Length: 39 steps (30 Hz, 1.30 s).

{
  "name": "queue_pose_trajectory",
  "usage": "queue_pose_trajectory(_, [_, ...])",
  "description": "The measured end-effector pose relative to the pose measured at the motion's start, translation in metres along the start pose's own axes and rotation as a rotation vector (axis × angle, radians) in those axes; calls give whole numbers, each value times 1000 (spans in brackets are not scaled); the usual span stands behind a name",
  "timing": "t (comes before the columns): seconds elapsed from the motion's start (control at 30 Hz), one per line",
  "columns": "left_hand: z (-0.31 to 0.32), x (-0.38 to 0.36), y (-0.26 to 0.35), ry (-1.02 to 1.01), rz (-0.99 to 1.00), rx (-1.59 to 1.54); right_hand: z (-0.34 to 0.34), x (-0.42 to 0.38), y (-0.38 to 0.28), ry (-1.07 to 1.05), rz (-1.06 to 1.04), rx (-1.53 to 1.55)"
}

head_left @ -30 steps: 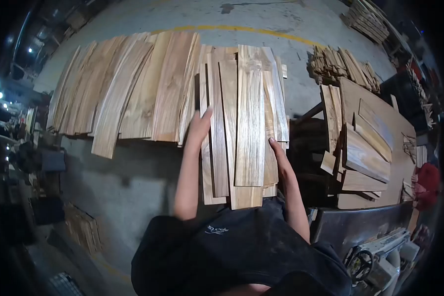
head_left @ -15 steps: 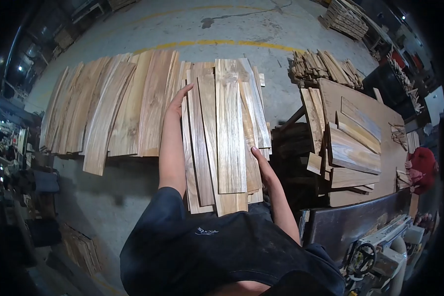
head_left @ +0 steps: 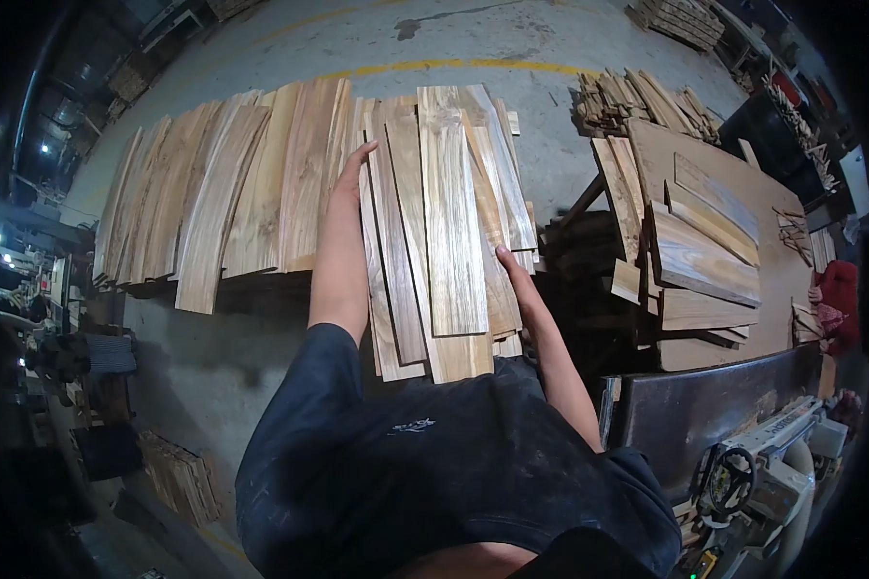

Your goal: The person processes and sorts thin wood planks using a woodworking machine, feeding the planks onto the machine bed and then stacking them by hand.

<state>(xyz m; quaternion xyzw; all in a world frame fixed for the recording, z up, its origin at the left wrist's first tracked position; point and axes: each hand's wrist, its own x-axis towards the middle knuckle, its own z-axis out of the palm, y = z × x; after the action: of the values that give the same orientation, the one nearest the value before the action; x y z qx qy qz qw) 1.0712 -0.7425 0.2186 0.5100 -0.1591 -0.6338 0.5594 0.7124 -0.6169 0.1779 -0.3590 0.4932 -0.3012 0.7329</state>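
Observation:
A pile of long wooden boards (head_left: 454, 232) lies lengthwise in front of me, its near ends close to my dark shirt. My left hand (head_left: 354, 172) presses against the left edge of the pile near its far end, thumb up on the side and the other fingers hidden beyond the edge. Lower down on the right side, my right hand (head_left: 515, 270) grips the pile's edge, its fingers out of sight below. The top board is pale with dark grain streaks, and narrower boards fan out unevenly under it.
Left of the pile, a row of boards (head_left: 299, 183) lies side by side on a low support. To the right, a brown table (head_left: 690, 357) carries loose boards, with a stack of rough strips (head_left: 637, 104) behind it. A machine with a handwheel (head_left: 727, 480) stands lower right.
The whole scene, pile and hands included, has shifted upward in view, and the side tables slightly rightward. Both hands keep their places on the pile's edges.

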Motion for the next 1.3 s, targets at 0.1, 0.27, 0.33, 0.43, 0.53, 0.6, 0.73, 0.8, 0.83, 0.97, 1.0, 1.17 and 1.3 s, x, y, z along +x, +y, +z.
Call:
queue_pose_trajectory(0.1, [-2, 7, -3, 7, 52, 4, 6, -11, -10, 31, -26, -67])
queue_pose_trajectory(0.27, [-26, 41, -15, -33, 132, 98, -2, -1, 4, -26, -65, -32])
queue_pose_trajectory(0.33, [-30, 46, -15, 22, 194, 161, -5, 0, 7, -17, -61, -33])
queue_pose_trajectory(0.43, [-32, 56, -14, -267, 185, -169, -12, 7, 13, 4, 7, -46])
queue_pose_trajectory(0.53, [-37, 74, -27, -183, 260, -272, -10, 1, 8, -119, 150, 117])
queue_pose_trajectory(0.6, [-19, 59, -18, -202, 195, -280, -11, 2, 11, -133, 201, 169])
queue_pose_trajectory(0.73, [-36, 93, -12, -263, 145, -244, -18, 7, 18, -182, 253, 220])
queue_pose_trajectory(0.8, [-52, 126, -4, -218, 180, -132, -21, 10, 19, -229, 311, 308])
queue_pose_trajectory(0.83, [-63, 141, -1, -234, 186, -119, -20, 10, 17, -230, 291, 316])
queue_pose_trajectory(0.97, [-51, 179, 30, -205, 185, -247, -24, 11, 25, -256, 335, 410])
queue_pose_trajectory(1.0, [-44, 177, 35, -205, 167, -186, -24, 10, 25, -249, 319, 394])
queue_pose_trajectory(1.17, [-27, 152, 37, -220, 97, 6, -21, 11, 26, -247, 293, 422])
queue_pose_trajectory(1.3, [-24, 141, 30, -207, 103, 56, -22, 12, 28, -260, 281, 412])
